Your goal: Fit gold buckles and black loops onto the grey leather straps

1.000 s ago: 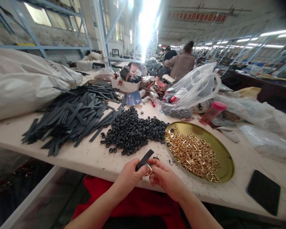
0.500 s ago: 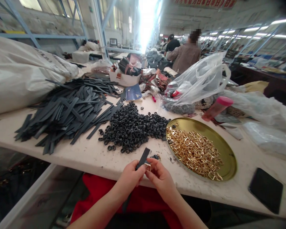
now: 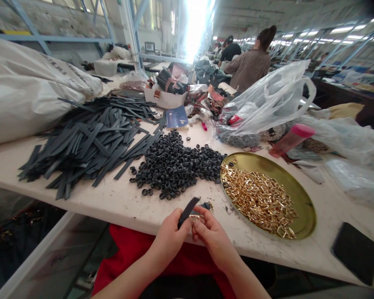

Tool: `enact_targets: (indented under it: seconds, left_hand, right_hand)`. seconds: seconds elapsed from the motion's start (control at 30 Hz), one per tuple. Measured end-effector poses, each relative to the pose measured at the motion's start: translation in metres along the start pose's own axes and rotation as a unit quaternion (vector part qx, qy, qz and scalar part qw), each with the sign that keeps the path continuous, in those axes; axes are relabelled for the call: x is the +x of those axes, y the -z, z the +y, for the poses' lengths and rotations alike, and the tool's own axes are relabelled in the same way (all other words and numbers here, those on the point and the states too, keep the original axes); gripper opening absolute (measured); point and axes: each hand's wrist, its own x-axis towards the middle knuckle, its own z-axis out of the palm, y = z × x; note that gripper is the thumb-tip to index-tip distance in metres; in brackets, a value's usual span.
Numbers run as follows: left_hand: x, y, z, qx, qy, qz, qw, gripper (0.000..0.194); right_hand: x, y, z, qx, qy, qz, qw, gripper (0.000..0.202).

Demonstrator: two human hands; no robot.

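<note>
Close to the table's front edge, my left hand point(image 3: 173, 229) is closed on a dark strap point(image 3: 188, 211), whose free end sticks up past the thumb. My right hand point(image 3: 208, 228) meets it there, its thumb and fingers pinching a small gold buckle point(image 3: 195, 216) at the strap. The fingers partly cover the buckle. Just behind the right fingers lies a small dark piece with gold metal point(image 3: 207, 205). Beyond my hands is a heap of small black strap loops point(image 3: 171, 164). To the right, many gold buckles point(image 3: 262, 199) lie in a round gold tray point(image 3: 308, 216).
Loose dark strips point(image 3: 90, 141) are piled at the left, beside a big white sack point(image 3: 28, 91). A blue booklet point(image 3: 177, 117), a clear plastic bag point(image 3: 268, 99) and a pink-capped container point(image 3: 291, 140) sit farther back. A black phone-like slab point(image 3: 355, 252) lies at right. Co-workers point(image 3: 251, 62) are in the background.
The view has shifted slightly. The strap's upper end leans further right, and the buckle between my hands has turned so it shows more edge-on. Both hands keep their hold.
</note>
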Motion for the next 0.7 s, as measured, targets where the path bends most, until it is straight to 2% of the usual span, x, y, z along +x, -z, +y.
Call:
enact_targets:
  seconds: [0.07,0.13,0.2,0.3,0.37,0.43,0.53,0.6,0.7]
  left_hand:
    - [0.000,0.004,-0.004,0.076,-0.033,0.009,0.997,0.018]
    - [0.000,0.007,-0.006,0.122,-0.028,0.005,0.992,0.019]
    - [0.000,0.007,-0.006,0.137,-0.016,-0.005,0.990,0.020]
    - [0.001,0.005,-0.006,0.106,0.016,-0.031,0.994,0.018]
    - [0.001,0.003,-0.007,0.063,0.064,-0.063,0.994,0.018]
    - [0.000,0.002,-0.009,0.025,0.105,-0.104,0.989,0.021]
    - [-0.004,0.002,-0.011,-0.001,0.086,-0.136,0.987,0.021]
    - [-0.007,0.003,-0.010,-0.004,0.056,-0.127,0.990,0.025]
    - [-0.012,0.008,-0.008,0.045,0.021,-0.089,0.995,0.027]
  right_hand:
    - [-0.003,0.000,-0.004,0.063,-0.040,-0.026,0.997,0.046]
    - [-0.005,0.002,-0.004,0.059,-0.041,-0.028,0.997,0.054]
    - [-0.005,0.005,0.001,-0.008,-0.007,0.003,1.000,0.053]
    - [-0.003,0.011,0.011,-0.143,0.042,0.054,0.987,0.039]
    - [-0.002,0.013,0.015,-0.155,0.041,0.052,0.986,0.035]
    - [-0.002,0.013,0.015,-0.104,0.017,0.026,0.994,0.033]
    - [-0.004,0.011,0.010,-0.041,-0.014,0.004,0.999,0.025]
    - [-0.004,0.009,0.005,-0.001,-0.016,0.037,0.999,0.023]
    - [-0.005,0.006,0.001,0.121,-0.027,0.108,0.986,0.026]
